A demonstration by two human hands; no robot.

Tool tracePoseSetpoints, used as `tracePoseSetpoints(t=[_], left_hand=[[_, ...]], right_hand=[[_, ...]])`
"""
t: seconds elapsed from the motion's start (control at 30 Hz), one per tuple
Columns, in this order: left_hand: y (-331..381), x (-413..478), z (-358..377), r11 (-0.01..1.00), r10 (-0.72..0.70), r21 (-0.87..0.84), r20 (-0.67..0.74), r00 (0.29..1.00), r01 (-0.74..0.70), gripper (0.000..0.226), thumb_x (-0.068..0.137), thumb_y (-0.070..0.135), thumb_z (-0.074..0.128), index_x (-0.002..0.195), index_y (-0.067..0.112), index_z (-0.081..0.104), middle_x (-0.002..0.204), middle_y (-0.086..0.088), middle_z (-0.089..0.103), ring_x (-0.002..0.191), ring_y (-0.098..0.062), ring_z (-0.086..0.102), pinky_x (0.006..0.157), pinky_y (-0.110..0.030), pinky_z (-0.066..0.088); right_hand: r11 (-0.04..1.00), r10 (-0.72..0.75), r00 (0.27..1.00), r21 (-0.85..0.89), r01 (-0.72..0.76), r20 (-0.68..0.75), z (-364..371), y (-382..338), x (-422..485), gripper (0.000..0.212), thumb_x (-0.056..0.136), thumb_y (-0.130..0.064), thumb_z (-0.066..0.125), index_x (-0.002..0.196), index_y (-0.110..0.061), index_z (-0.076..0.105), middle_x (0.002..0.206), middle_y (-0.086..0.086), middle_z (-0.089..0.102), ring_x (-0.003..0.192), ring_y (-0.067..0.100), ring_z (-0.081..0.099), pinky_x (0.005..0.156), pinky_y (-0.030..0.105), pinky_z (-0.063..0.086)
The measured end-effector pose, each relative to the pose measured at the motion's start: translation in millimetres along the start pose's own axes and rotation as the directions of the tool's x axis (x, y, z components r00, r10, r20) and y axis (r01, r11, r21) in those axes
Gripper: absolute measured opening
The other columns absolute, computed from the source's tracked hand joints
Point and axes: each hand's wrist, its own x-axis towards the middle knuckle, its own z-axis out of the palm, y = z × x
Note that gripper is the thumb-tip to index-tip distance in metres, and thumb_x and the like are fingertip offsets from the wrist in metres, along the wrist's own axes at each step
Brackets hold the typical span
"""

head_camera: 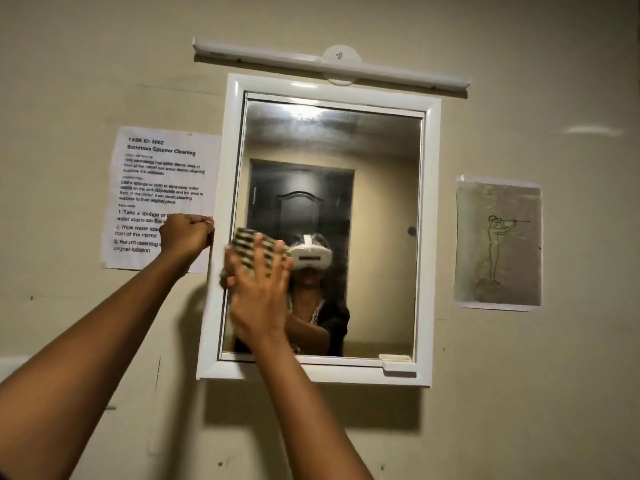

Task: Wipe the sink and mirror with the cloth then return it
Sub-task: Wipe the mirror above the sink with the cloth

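A white-framed mirror (381, 209) hangs on the beige wall. My right hand (259, 289) is spread flat, pressing a striped cloth (247, 239) against the lower left part of the glass. Only the top and left edge of the cloth show past my fingers. My left hand (185, 233) is curled around the left edge of the mirror frame, level with the cloth. The glass looks streaky near its top. The sink is out of view.
A printed task sheet (156, 188) is taped to the wall left of the mirror, partly behind my left hand. A line drawing (498, 244) hangs on the right. A white tube lamp (329, 65) sits above the mirror. A small white tab (398, 367) sticks out at the frame's lower right.
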Motion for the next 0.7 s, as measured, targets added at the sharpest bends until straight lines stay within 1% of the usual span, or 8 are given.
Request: tracePoseSetpoints(t=[0.1,0.17,0.27,0.37,0.43,0.5,0.6,0.7], left_hand=[[-2.8,-1.7,0.0,1.000,0.006,0.004,-0.033,0.999,-0.006,0.019,0.081,0.017,0.064,0.063,0.014,0.068,0.086,-0.018,0.070,0.097,-0.035,0.067,0.093,-0.049,0.053],[-3.1,-4.8,1.9,1.000,0.017,0.008,-0.039,0.999,-0.016,0.014,0.080,0.016,0.066,0.079,0.002,0.071,0.097,-0.020,0.070,0.100,-0.031,0.066,0.094,-0.047,0.053],[-3.0,-9.1,5.7,0.997,0.056,0.054,-0.033,0.998,-0.054,0.033,0.077,0.014,0.072,0.106,-0.002,0.070,0.110,-0.020,0.070,0.103,-0.030,0.066,0.095,-0.044,0.053],[-2.9,-15.9,7.3,0.975,0.129,0.185,-0.021,0.991,-0.122,0.041,0.080,0.014,0.071,0.117,-0.001,0.065,0.116,-0.020,0.069,0.107,-0.030,0.066,0.096,-0.032,0.050],[-3.0,-19.0,6.4,0.961,0.166,0.228,-0.012,0.986,-0.159,0.040,0.082,0.010,0.069,0.120,-0.002,0.063,0.117,-0.021,0.068,0.108,-0.029,0.065,0.092,-0.027,0.046],[-5.6,-19.3,5.6,0.952,0.185,0.249,-0.002,0.983,-0.178,0.040,0.082,0.010,0.069,0.120,-0.003,0.062,0.117,-0.022,0.068,0.109,-0.030,0.065,0.096,-0.030,0.046],[-11.6,-17.1,5.0,0.950,0.177,0.262,-0.008,0.984,-0.169,0.039,0.081,0.012,0.070,0.117,-0.003,0.064,0.115,-0.022,0.069,0.109,-0.029,0.065,0.103,-0.037,0.047],[-14.8,-17.7,5.2,0.942,0.172,0.296,-0.018,0.985,-0.159,0.039,0.080,0.013,0.071,0.115,-0.003,0.066,0.113,-0.022,0.070,0.110,-0.030,0.064,0.103,-0.039,0.047]], right_hand=[[0.990,-0.126,0.986,-0.056,0.132,0.106,13.7,-18.2,-2.4,0.061,0.085,-0.027,0.053,0.142,-0.036,0.033,0.159,0.007,0.007,0.144,0.037,-0.005,0.116,0.057,0.003],[0.981,-0.177,0.969,-0.054,0.189,0.169,9.5,-9.9,-6.1,0.058,0.086,-0.024,0.053,0.141,-0.035,0.035,0.160,0.005,0.006,0.144,0.036,-0.008,0.116,0.056,0.003],[0.932,-0.298,0.919,-0.130,0.338,0.259,-6.9,27.4,-26.8,0.058,0.088,-0.023,0.043,0.142,-0.040,0.030,0.159,0.002,0.009,0.146,0.033,-0.004,0.117,0.053,0.003],[0.913,-0.311,0.924,-0.198,0.356,0.225,-27.0,84.1,-55.9,0.069,0.084,-0.017,0.048,0.143,-0.045,0.027,0.159,-0.001,0.012,0.146,0.030,-0.002,0.117,0.052,0.006],[0.932,-0.211,0.969,-0.273,0.240,0.130,-47.1,122.3,-66.5,0.077,0.080,-0.015,0.059,0.142,-0.047,0.026,0.158,-0.001,0.016,0.146,0.029,0.003,0.117,0.050,0.006],[0.956,-0.015,1.000,-0.295,0.010,-0.013,-74.1,157.1,-72.6,0.077,0.076,-0.016,0.062,0.141,-0.045,0.032,0.156,0.002,0.024,0.144,0.031,0.014,0.118,0.049,0.007],[0.906,0.363,0.921,-0.179,-0.384,-0.141,-104.2,194.1,-88.2,0.064,0.082,-0.018,0.036,0.143,-0.035,0.033,0.156,0.011,0.021,0.142,0.040,0.013,0.117,0.051,0.006],[0.844,0.511,0.842,-0.084,-0.529,-0.172,-92.5,198.7,-108.8,0.074,0.087,0.001,0.046,0.146,-0.034,0.018,0.158,0.014,0.006,0.143,0.042,0.005,0.116,0.050,0.004]])
